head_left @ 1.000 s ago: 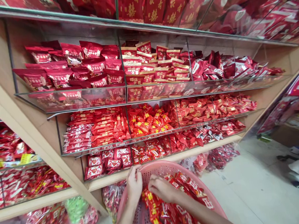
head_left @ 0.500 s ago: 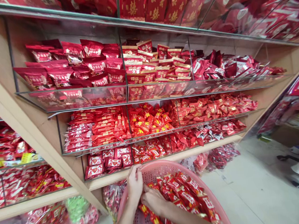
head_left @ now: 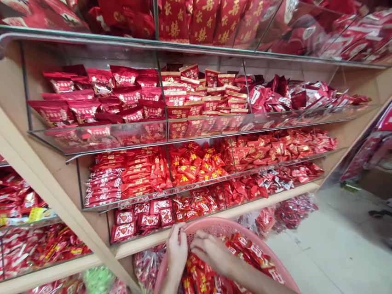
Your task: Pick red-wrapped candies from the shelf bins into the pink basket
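A pink perforated plastic basket (head_left: 279, 261) stands below the shelves, holding many small red wrapped candies (head_left: 204, 282) with yellow and white print. Near its back left rim is my left hand (head_left: 176, 248), fingers curled closed; whatever they may hold is hidden. Just to the right, over the candies, my right hand (head_left: 211, 252) has its fingers loosely bent and slightly apart, with nothing visible in them. A small gap separates the two hands.
Glass-fronted shelves (head_left: 206, 183) rise ahead, divided into compartments of red packets (head_left: 130, 95). A wooden post (head_left: 46, 180) stands at left. Clear bags of sweets (head_left: 288, 212) lie under the bottom ledge. Pale floor tiles (head_left: 317, 251) show at right.
My right hand has moved away from my left hand, to the right and slightly up, and its fingers have loosened. The view has tilted slightly, so the shelves appear lower.
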{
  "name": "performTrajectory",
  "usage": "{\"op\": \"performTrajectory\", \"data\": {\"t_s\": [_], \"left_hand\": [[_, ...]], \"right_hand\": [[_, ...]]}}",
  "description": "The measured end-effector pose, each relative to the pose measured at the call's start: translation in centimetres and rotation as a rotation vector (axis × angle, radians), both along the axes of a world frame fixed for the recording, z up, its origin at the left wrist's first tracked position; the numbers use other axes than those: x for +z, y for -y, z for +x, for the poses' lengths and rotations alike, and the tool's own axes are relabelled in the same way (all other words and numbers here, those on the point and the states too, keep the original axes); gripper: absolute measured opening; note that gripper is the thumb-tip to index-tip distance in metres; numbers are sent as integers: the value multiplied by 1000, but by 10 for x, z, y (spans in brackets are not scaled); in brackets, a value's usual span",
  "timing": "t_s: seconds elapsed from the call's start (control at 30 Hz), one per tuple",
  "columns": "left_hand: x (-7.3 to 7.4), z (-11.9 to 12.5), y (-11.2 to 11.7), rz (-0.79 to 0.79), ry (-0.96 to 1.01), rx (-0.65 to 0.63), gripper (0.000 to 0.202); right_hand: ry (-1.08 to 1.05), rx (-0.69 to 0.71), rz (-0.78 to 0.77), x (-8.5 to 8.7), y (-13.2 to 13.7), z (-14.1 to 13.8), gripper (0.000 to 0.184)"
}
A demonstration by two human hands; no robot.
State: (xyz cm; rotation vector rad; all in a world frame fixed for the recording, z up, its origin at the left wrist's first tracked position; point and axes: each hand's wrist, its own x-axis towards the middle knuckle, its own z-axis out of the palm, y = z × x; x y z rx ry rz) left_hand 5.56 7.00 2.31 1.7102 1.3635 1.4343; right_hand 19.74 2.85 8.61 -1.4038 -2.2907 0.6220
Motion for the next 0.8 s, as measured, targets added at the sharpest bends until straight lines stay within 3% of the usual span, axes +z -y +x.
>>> {"op": "performTrajectory", "data": {"t_s": [0.2,0.33,0.47,0.63,0.7,0.8], "left_hand": [[-1,0,-1,-3,-12,6,23],[-4,-1,-1,3,0,17,24],[-7,-1,-2,9,19,12,23],[-5,-2,-3,12,26,7,23],[-4,-2,-2,17,25,11,22],[-2,-1,-2,14,19,8,22]], "right_hand": [[-251,-60,304,101,-22,36,19],[-313,-174,546,139,-60,49,17],[-304,-253,622,148,-104,50,29],[-239,-272,559,131,-137,42,59],[-264,-312,543,124,-141,42,59],[-270,-351,545,118,-141,43,44]]}}
